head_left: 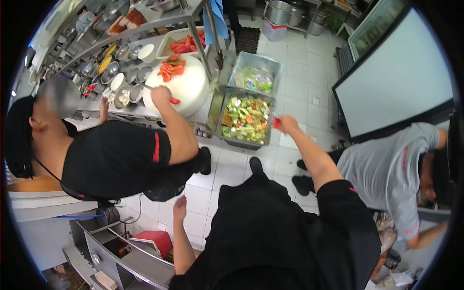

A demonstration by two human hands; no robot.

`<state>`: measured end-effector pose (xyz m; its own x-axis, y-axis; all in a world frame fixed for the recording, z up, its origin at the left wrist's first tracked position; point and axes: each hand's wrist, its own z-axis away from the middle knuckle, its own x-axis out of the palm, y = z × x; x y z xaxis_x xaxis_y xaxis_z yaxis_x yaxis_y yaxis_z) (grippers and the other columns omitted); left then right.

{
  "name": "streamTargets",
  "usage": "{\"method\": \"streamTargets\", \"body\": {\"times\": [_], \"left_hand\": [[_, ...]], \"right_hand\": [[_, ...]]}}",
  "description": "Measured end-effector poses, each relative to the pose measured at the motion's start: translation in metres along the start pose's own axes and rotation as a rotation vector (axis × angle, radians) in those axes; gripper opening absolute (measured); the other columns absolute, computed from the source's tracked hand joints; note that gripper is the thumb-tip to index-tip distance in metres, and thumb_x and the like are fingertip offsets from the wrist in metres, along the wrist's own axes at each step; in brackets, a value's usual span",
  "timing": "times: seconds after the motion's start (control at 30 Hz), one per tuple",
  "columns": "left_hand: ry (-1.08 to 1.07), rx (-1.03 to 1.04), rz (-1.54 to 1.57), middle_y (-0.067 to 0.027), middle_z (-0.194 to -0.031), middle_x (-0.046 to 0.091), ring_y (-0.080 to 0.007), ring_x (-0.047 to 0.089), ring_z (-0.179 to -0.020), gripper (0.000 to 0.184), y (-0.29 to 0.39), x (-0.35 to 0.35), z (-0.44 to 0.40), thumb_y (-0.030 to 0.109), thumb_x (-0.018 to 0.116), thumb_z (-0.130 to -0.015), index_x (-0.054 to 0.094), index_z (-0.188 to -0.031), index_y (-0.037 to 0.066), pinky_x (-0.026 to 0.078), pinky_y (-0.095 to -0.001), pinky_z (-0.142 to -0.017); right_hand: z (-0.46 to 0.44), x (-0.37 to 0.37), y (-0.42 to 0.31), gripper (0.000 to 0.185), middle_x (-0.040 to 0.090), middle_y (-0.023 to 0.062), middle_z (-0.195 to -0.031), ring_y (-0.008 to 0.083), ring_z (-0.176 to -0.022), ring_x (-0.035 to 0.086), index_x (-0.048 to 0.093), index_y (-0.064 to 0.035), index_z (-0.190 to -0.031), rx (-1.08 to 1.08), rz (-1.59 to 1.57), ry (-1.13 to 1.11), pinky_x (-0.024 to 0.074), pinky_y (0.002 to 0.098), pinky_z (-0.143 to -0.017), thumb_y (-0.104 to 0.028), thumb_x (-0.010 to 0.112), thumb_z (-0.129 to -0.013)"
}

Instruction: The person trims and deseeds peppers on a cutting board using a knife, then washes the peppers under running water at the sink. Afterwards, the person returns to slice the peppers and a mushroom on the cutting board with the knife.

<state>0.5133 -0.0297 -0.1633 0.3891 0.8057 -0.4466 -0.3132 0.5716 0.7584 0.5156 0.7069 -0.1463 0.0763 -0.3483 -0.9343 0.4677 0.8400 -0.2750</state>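
Observation:
My right hand [289, 124] is stretched forward, its fingers closed on a small red piece of food [276, 123] whose exact kind I cannot make out. Just left of that hand, on the floor, stands a grey bin [245, 143] full of green and orange vegetable scraps [246, 116]. Low on the left is my left hand [180, 208], away from any object. It seems to hold nothing, its fingers loosely extended upward.
A co-worker in black [111, 159] stands at a round white cutting board [191, 87] with red pepper pieces [170, 67]. Behind the scrap bin is another bin [276, 72]. To the right, a person in grey [382, 164] bends near a fridge door [396, 72].

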Motion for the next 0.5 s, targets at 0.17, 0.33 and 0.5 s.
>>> {"method": "streamTargets", "body": {"times": [0.17, 0.33, 0.5], "left_hand": [[-0.216, -0.08, -0.682, -0.0197, -0.123, 0.077, -0.0337, 0.072, -0.117, 0.037, -0.102, 0.044, 0.086, 0.029, 0.056, -0.109, 0.074, -0.13, 0.004, 0.055, -0.0431, -0.105], [-0.374, -0.347, -0.486, -0.0188, -0.131, 0.075, -0.0315, 0.071, -0.122, 0.038, -0.108, 0.06, 0.155, 0.029, 0.061, -0.106, 0.074, -0.133, 0.007, 0.055, -0.0425, -0.107], [0.185, -0.339, 0.216, -0.0142, -0.144, 0.07, -0.0247, 0.061, -0.135, 0.052, 0.022, 0.008, 0.17, 0.036, 0.069, -0.107, 0.064, -0.148, 0.004, 0.044, -0.0369, -0.116]], "right_hand": [[0.03, 0.083, 0.113, 0.034, 0.078, 0.0233, -0.096, 0.0423, -0.094, 0.076, 0.072, -0.0066, -0.104, 0.222, -0.076, -0.016, 0.0609, 0.0549, -0.079, -0.04, 0.07, -0.097], [-0.115, -0.033, 0.078, 0.028, 0.077, 0.0187, -0.078, 0.0314, -0.061, 0.076, 0.074, -0.0065, -0.116, 0.181, -0.443, -0.135, 0.061, 0.0449, -0.058, -0.029, 0.064, -0.104], [-0.162, -0.295, -0.059, 0.031, 0.078, 0.0065, -0.094, 0.0131, -0.072, 0.074, 0.07, -0.0078, -0.129, -0.319, -0.99, -0.24, 0.0597, 0.0323, -0.055, -0.032, 0.063, -0.11]]}}
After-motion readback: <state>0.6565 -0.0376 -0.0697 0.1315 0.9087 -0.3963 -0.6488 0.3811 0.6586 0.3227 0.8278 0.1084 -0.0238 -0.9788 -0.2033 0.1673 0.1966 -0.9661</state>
